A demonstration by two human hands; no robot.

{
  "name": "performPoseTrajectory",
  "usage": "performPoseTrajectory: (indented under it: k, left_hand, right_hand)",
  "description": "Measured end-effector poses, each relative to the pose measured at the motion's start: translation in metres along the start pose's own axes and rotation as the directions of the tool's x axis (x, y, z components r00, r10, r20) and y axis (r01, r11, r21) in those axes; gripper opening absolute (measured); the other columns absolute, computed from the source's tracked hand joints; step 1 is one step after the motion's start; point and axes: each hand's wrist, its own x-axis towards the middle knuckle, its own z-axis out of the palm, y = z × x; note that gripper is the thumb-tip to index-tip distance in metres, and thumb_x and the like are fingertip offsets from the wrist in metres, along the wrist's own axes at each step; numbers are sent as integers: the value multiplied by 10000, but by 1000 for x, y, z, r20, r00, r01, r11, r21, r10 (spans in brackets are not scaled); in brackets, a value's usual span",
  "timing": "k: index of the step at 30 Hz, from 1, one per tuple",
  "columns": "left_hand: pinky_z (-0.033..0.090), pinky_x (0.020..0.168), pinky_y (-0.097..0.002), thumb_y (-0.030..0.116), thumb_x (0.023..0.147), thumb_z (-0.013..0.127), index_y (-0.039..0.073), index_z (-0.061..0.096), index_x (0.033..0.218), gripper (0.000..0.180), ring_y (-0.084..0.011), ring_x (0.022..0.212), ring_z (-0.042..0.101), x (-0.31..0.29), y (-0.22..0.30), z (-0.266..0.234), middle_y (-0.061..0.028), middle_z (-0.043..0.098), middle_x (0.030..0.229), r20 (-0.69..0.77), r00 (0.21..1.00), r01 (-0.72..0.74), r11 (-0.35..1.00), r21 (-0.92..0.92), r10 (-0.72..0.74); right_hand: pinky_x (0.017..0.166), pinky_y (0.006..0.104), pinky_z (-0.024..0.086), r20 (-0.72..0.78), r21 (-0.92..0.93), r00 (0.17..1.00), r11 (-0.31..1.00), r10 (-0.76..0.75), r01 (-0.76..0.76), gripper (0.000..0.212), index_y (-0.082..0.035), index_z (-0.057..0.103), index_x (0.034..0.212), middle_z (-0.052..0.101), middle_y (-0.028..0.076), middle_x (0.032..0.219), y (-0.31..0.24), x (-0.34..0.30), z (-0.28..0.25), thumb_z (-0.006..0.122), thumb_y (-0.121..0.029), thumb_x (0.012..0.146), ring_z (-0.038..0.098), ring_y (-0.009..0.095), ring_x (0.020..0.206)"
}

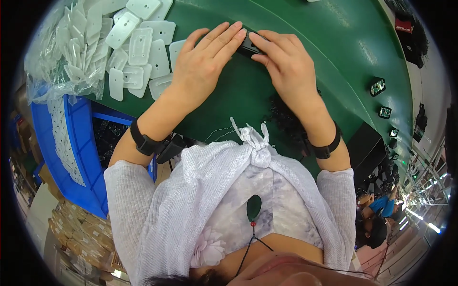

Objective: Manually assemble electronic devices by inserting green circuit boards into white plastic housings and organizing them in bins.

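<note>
Both my hands meet over the green work table (229,100). Between them sits a small black block-like part (248,46), mostly covered by my fingers, so its exact kind does not show. My right hand (290,61) pinches its right side with thumb and fingers. Against its left end rests my left hand (202,64), palm down, with fingers stretched out straight. Left of that hand lies a pile of translucent white plastic plates (140,46), flat and round-cornered, each with small holes or a slot.
A clear plastic bag (43,71) spills more plates at the left. Blue bins (71,143) stand beside the table. Small black pieces (286,114) lie by my right forearm. Black units with circuit boards (377,86) sit along the right. A co-worker (379,214) is at lower right.
</note>
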Motion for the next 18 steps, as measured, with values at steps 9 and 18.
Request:
performPoseTrajectory:
  k: [9, 18]
  left_hand:
    - [495, 730, -277, 152, 808, 726, -23, 602, 1054, 326, -153, 810, 653, 37, 22, -10, -87, 685, 921, 298, 841, 532, 586, -612, -452]
    - [479, 682, -226, 216, 898, 674, -19, 583, 1040, 290, -120, 774, 643, 30, 60, -8, -77, 673, 925, 441, 814, 494, 49, -868, -378]
  right_hand:
    - [893, 269, 451, 368, 798, 814, 296, 450, -524, 437, -36, 516, 1320, 643, 68, 1092, 7, 6, -36, 635, -145, 914, 600, 136, 951]
    - [900, 288, 464, 92, 790, 871, 497, 484, -359, 423, -8, 524, 1243, 616, 91, 1108, -12, -9, -35, 690, -113, 869, 586, 153, 1016]
